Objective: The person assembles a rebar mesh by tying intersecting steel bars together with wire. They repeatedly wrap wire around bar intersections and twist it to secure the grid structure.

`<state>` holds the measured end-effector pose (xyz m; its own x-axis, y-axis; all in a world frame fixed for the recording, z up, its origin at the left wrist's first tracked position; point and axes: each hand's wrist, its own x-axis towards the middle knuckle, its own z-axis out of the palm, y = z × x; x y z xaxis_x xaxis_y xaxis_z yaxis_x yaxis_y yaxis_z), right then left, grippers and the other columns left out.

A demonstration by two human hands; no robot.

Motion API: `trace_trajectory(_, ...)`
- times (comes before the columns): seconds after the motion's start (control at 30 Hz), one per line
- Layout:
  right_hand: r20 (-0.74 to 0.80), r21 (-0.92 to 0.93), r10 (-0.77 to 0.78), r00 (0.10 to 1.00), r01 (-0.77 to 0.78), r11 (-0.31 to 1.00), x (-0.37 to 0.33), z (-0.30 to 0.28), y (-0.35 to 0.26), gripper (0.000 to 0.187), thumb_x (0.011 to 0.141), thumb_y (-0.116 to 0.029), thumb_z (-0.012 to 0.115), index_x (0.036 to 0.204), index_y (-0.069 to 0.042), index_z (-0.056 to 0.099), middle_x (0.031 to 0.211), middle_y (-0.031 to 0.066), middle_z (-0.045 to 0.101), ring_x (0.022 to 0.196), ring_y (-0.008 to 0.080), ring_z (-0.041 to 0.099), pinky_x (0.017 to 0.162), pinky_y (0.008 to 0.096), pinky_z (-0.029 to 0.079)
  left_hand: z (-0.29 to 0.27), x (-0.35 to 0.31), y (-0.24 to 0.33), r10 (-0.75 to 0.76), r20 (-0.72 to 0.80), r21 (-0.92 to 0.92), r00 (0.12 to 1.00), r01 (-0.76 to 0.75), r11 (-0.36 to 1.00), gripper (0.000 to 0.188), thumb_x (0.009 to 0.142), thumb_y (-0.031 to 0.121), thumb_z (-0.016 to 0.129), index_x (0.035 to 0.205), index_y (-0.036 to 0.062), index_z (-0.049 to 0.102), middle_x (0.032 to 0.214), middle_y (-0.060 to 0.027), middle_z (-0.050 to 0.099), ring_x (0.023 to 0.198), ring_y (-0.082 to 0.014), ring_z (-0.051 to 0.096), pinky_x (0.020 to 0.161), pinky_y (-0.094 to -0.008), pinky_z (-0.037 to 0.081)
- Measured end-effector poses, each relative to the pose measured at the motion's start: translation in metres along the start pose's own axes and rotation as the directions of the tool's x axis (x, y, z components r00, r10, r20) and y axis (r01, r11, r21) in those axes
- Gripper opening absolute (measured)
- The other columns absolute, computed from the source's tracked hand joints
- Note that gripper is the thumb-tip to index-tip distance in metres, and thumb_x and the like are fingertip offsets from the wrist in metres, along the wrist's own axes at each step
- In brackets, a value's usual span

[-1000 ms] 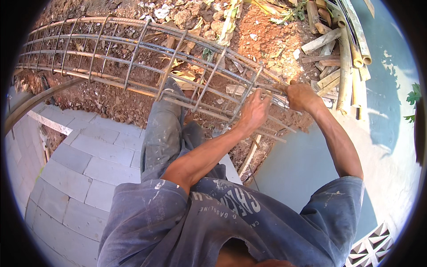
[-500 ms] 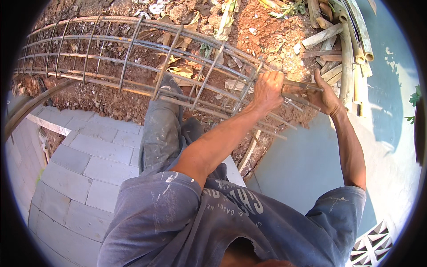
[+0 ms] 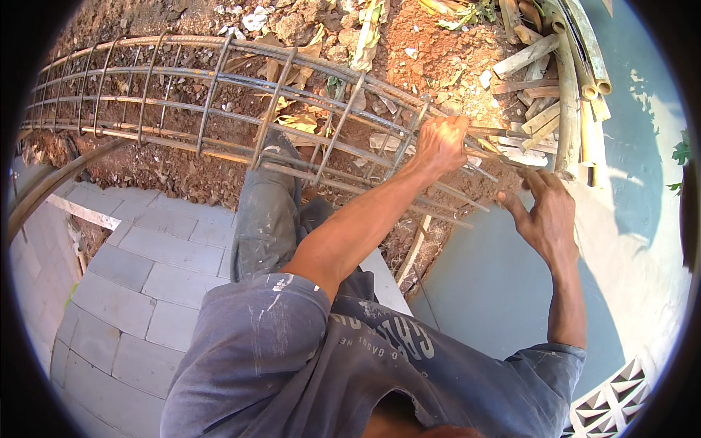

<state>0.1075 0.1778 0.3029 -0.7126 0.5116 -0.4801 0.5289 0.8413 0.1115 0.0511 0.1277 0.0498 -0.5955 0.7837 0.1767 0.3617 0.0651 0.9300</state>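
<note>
- A long cage of steel bars (image 3: 219,102) is laid across red soil, reaching far out to the left of both hands; its near end is at the left hand.
- The left hand (image 3: 440,142) is closed in a fist around bars at the end of the cage.
- The right hand (image 3: 546,215) is held open with fingers spread, just to the right of the left hand, its fingertips at the tips of the bars that stick out; whether they are touched cannot be told.
- Bamboo poles (image 3: 569,80) are piled just beyond the right hand.
- A grey wall (image 3: 496,292) is seen below the right hand.
- Grey concrete blocks (image 3: 139,270) are stacked below and to the left of the left hand.
</note>
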Motion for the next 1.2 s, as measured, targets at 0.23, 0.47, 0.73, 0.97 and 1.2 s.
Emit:
trace_trajectory(0.23, 0.084, -0.657, -0.393, 0.916, 0.347, 0.670, 0.074, 0.046, 0.012, 0.059, 0.083, -0.031, 0.069, 0.135, -0.011, 0.048, 0.125, 0.0173, 0.057, 0.115, 0.0285, 0.055, 0.106, 0.0442, 0.031, -0.001, 0.021, 0.006, -0.258, 0.082, -0.022, 0.963, 0.260, 0.965, 0.025, 0.064, 0.007, 0.065, 0.088, 0.0030, 0.057, 0.078, -0.0182, 0.066, 0.077, -0.0396, 0.065, 0.068, -0.0481, 0.050)
trace_trajectory(0.47, 0.349, -0.579, -0.396, 0.849, 0.528, 0.621, 0.162, 0.048, 0.044, 0.021, 0.088, -0.024, 0.060, 0.105, -0.012, 0.063, 0.082, 0.0080, 0.068, 0.086, 0.0218, 0.067, 0.080, 0.0376, 0.049, -0.013, 0.043, 0.006, -0.456, 0.216, 0.062, 0.863, 0.454, 0.889, 0.021, 0.069, 0.008, 0.060, 0.090, 0.0042, 0.062, 0.075, -0.0217, 0.067, 0.080, -0.0415, 0.066, 0.073, -0.0502, 0.051)
trace_trajectory(0.73, 0.950, 0.211, 0.020, 0.312, -0.687, 0.695, 0.080, 0.066, 0.037, 0.046, 0.096, -0.043, 0.055, 0.107, 0.001, 0.056, 0.077, 0.0168, 0.068, 0.062, 0.0273, 0.069, 0.046, 0.0344, 0.055, 0.008, -0.036, 0.016, 0.219, 0.160, 0.182, 0.962, -0.247, 0.952, 0.044, 0.075, 0.016, 0.070, 0.118, 0.0143, 0.059, 0.111, -0.0142, 0.056, 0.106, -0.0315, 0.052, 0.094, -0.0491, 0.037)
trace_trajectory(0.97, 0.930, 0.360, -0.156, 0.333, -0.733, 0.578, 0.079, 0.081, 0.044, 0.052, 0.099, -0.039, 0.051, 0.125, 0.005, 0.042, 0.096, 0.0245, 0.069, 0.069, 0.0308, 0.071, 0.048, 0.0351, 0.057, 0.011, -0.051, 0.008, 0.296, 0.052, 0.055, 0.954, -0.299, 0.953, 0.057, 0.080, 0.018, 0.067, 0.133, 0.0121, 0.048, 0.120, -0.0170, 0.049, 0.113, -0.0351, 0.048, 0.101, -0.0572, 0.032)
trace_trajectory(1.2, 0.846, 0.185, 0.014, 0.534, -0.318, 0.930, 0.114, 0.054, 0.040, 0.060, 0.090, -0.049, 0.061, 0.105, 0.010, 0.063, 0.081, 0.0218, 0.071, 0.069, 0.0264, 0.071, 0.056, 0.0446, 0.053, 0.020, -0.028, 0.009, 0.159, 0.029, 0.074, 0.987, -0.161, 0.984, 0.030, 0.078, 0.016, 0.064, 0.107, 0.0089, 0.057, 0.097, -0.0092, 0.052, 0.088, -0.0287, 0.050, 0.080, -0.0466, 0.037)
